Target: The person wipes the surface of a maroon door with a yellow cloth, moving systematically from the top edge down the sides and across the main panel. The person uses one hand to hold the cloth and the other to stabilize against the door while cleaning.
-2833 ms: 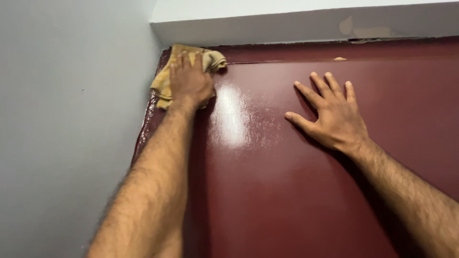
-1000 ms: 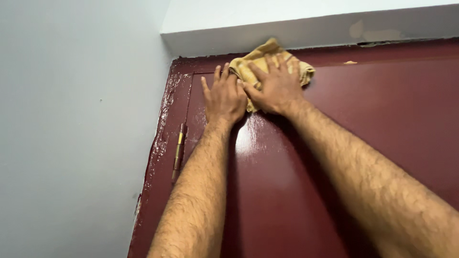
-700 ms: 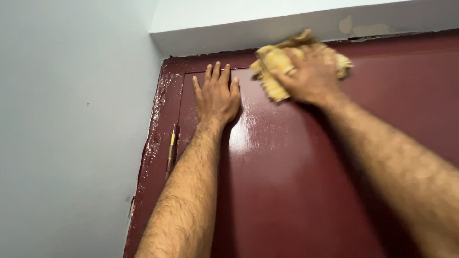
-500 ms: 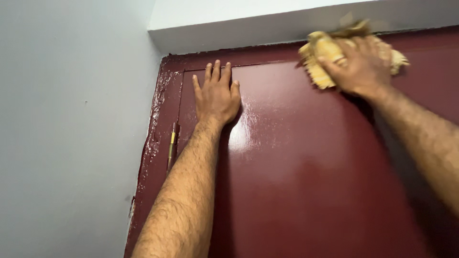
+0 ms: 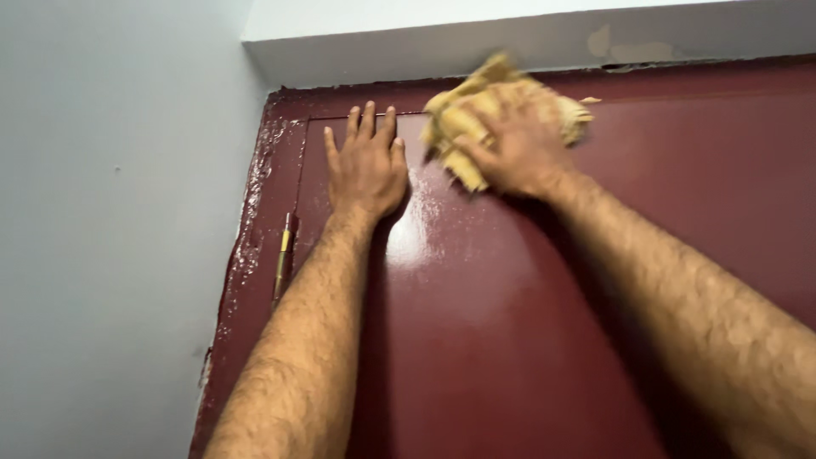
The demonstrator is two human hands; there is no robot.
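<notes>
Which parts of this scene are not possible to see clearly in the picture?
Head view only:
- Yellow cloth: blurred by motion, and the right hand covers its middle, so its folds and full shape are unclear.
- Door: cut off by the right and bottom edges; no handle shows.
- Hinge: small, detail unreadable.
- Door surface under the flat left hand: hidden.

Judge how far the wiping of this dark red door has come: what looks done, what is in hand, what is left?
Done: nothing can be called clean for certain; the glossy patch below the left hand only reflects light. In hand: the right hand presses a yellow cloth on the door by its top edge, blurred. Left: a pale speck on the top edge and the rough frame by the hinge.
</notes>
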